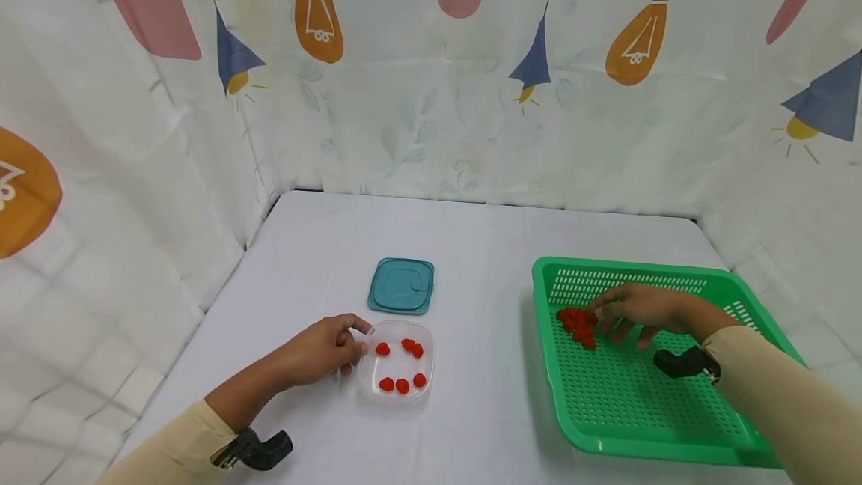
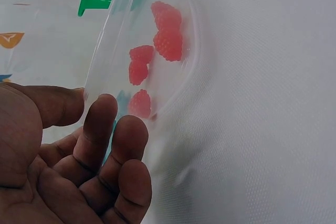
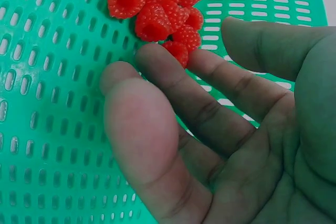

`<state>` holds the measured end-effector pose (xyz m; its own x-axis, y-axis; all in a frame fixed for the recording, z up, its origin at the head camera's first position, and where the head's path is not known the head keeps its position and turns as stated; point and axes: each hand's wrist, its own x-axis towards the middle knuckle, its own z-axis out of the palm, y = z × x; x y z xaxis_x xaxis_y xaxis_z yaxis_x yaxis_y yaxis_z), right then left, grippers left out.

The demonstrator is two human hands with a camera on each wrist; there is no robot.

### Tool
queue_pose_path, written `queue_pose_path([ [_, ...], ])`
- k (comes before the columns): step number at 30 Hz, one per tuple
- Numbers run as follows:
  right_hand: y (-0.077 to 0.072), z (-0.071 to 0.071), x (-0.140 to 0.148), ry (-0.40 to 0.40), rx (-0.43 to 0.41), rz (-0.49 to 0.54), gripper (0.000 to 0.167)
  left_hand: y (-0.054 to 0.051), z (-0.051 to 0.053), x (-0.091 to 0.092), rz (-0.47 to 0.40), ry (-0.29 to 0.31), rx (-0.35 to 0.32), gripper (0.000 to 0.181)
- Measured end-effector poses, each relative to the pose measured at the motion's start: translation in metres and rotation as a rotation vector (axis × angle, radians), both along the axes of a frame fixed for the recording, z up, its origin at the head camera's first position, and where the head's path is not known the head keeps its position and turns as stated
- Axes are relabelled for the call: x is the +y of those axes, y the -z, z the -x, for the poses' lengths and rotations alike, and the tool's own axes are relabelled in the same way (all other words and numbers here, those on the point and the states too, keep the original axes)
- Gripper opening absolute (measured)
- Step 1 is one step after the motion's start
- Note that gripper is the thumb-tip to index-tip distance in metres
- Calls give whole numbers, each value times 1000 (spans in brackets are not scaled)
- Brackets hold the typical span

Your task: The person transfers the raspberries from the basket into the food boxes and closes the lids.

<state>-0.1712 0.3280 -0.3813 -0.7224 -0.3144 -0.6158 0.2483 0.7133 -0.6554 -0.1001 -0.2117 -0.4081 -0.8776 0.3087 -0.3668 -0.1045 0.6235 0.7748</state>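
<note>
My left hand (image 1: 330, 354) is at the left side of a clear plastic container (image 2: 118, 35), with thumb and index finger pinching its rim. Several red raspberries (image 1: 402, 385) lie spread inside that container. Over on the right, my right hand (image 1: 640, 309) reaches into a green perforated basket (image 1: 572, 425). Its fingers are spread and loosely bent, with nothing held between them. A cluster of raspberries (image 3: 153, 20) sits on the basket floor just past the fingertips; in the right wrist view a finger overlaps the nearest one, so contact is unclear.
A teal square lid (image 1: 402, 286) lies flat on the white table (image 1: 478, 305), just behind the clear container. Patterned white curtains (image 1: 431, 111) enclose the table at the back and sides. The basket's raised rim stands around my right hand.
</note>
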Motion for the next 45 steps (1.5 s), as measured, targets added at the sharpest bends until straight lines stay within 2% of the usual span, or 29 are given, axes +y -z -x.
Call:
queue_pose_path([
  [11, 5, 0, 1, -21, 19, -35, 43, 0, 0, 0, -5, 5, 1, 34],
  [18, 6, 0, 0, -1, 25, -40, 41, 1, 2, 0, -3, 13, 4, 33],
  [22, 6, 0, 1, -35, 58, -46, 36, 1, 2, 0, -3, 18, 6, 34],
  [27, 4, 1, 3, -64, 115, -39, 28, 2, 3, 0, 2, 13, 7, 33],
  [31, 2, 2, 4, -67, 129, -27, 24, 2, 3, 0, 5, 13, 12, 33],
  [37, -4, 3, 3, -57, 145, 1, 27, 3, 3, -1, 5, 26, 22, 33],
  [45, -11, 8, -1, -33, 149, 22, 28, 0, 1, 0, 13, 16, 11, 34],
])
